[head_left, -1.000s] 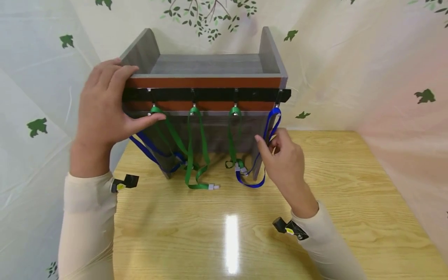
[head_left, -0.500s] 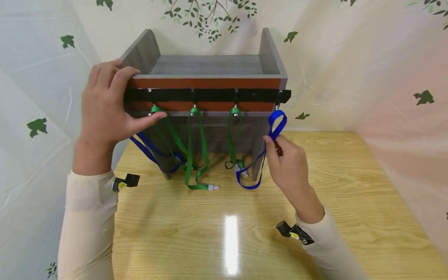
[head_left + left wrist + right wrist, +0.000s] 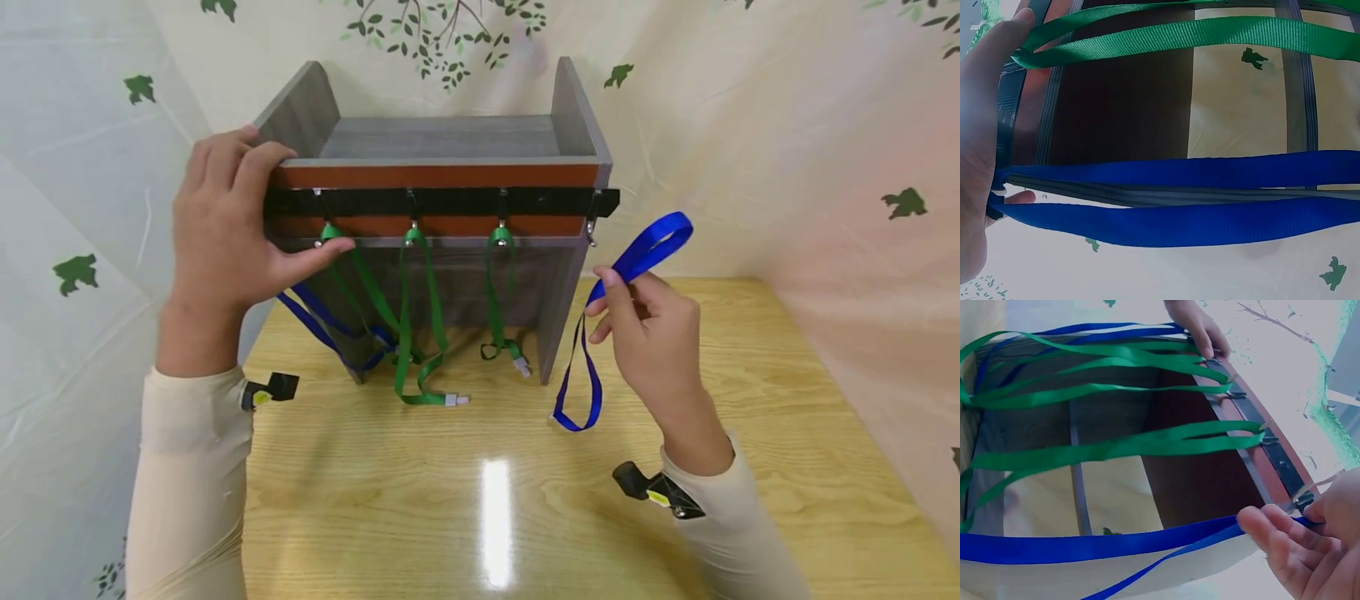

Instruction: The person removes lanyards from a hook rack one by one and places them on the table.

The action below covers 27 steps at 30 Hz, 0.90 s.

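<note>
My left hand [image 3: 225,225] grips the left end of a grey wooden shelf [image 3: 450,137], fingers over its top edge and thumb across the black hook rail [image 3: 457,202]. Between my right thumb and fingers is a blue lanyard [image 3: 654,248]; its loop sticks up above my right hand [image 3: 663,342] and its strap hangs below. The rail's rightmost hook [image 3: 592,233] shows bare, left of that loop. Several green lanyards [image 3: 422,333] hang from the other hooks. Another blue lanyard [image 3: 1166,222] hangs at the left end, its top partly hidden by my left hand.
The shelf stands on a light wood-grain table [image 3: 390,508] against a leaf-printed cloth backdrop [image 3: 712,125]. Grey clips [image 3: 456,400] of the green lanyards lie on the tabletop in front of it.
My right hand has drawn the blue lanyard off the rightmost hook and moved it right; its lower end has slid away from the green lanyard's clip. My left hand stays on the shelf.
</note>
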Each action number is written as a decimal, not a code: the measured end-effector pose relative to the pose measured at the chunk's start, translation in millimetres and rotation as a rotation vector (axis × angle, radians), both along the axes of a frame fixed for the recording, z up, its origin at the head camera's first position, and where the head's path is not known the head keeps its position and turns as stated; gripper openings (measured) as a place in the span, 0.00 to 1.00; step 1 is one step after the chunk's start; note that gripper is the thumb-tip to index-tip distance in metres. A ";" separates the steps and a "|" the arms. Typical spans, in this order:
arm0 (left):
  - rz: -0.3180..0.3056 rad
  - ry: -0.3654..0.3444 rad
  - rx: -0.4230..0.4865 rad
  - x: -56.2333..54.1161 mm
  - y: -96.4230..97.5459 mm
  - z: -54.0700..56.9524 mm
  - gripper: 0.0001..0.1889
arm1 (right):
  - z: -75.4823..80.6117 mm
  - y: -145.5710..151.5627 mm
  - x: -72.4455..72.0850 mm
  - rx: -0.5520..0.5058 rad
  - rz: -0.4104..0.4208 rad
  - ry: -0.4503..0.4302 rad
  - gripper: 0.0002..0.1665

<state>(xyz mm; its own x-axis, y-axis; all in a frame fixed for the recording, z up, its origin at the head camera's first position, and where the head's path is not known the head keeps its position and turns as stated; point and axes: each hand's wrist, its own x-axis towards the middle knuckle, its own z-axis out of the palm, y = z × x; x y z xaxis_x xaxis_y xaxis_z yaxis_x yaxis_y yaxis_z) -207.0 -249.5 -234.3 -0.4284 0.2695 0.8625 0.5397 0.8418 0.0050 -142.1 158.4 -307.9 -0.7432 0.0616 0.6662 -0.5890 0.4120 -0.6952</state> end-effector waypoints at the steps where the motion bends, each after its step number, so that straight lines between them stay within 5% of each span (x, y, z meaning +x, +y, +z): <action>1: -0.001 0.001 0.002 -0.4 0.0 -0.1 0.58 | 1.1 1.6 -0.4 -0.007 0.004 0.006 0.13; 13: 0.009 0.003 -0.003 -0.8 -1.0 -0.6 0.58 | 6.0 24.2 -14.5 -0.067 -0.038 0.033 0.16; 27: 0.009 0.015 0.003 -0.3 0.3 0.5 0.58 | 12.4 71.7 -40.9 -0.150 -0.152 -0.066 0.21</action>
<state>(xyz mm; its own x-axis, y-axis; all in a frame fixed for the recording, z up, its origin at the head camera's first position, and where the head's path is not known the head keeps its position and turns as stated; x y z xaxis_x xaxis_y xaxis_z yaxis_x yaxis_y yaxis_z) -207.3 -249.2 -233.8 -0.4179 0.2630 0.8696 0.5318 0.8469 -0.0005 -183.0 230.1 -295.5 -0.7595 0.2705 0.5916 -0.4796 0.3816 -0.7902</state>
